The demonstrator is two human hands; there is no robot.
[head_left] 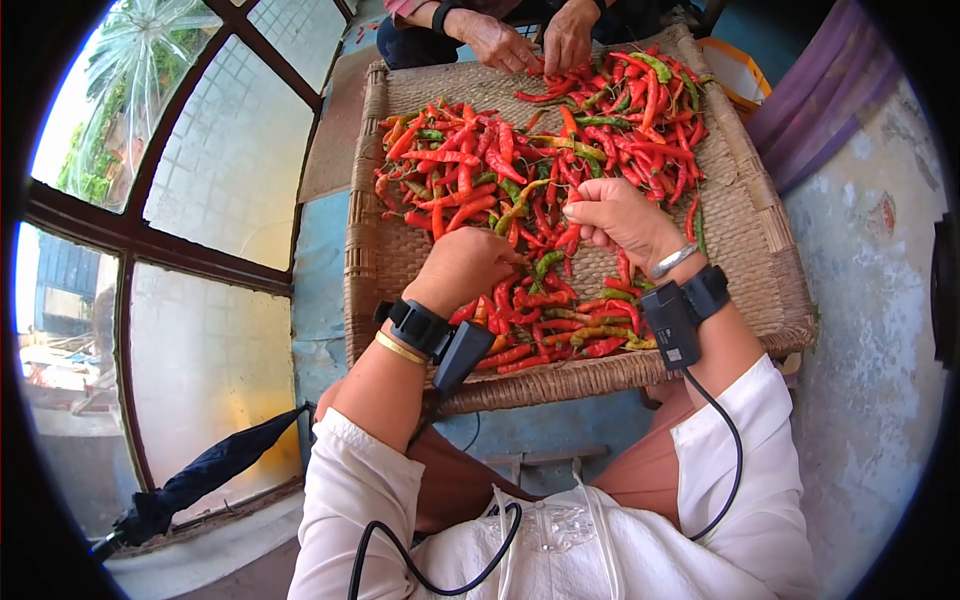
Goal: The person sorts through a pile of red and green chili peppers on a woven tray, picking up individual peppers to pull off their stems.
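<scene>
Red chili peppers [470, 150], with some green and yellowish ones mixed in, lie in loose heaps on a woven tray [750, 250] in front of me. My right hand [630, 225] is over the middle of the tray, thumb and forefinger pinched on a red chili pepper [572, 196]. Left of it, my left hand [462, 265] is low over the peppers with its fingers curled together. What those fingers hold, if anything, is hidden behind the hand. A nearer heap of chili peppers [570, 320] lies along the tray's front, below both hands.
Across the tray, another person's hands [530, 45] work at the far peppers. A framed window [215, 150] runs along the left, with a folded dark umbrella [215, 470] below it. At right are a purple curtain [825, 95], a worn wall [870, 300] and an orange-rimmed container [735, 75].
</scene>
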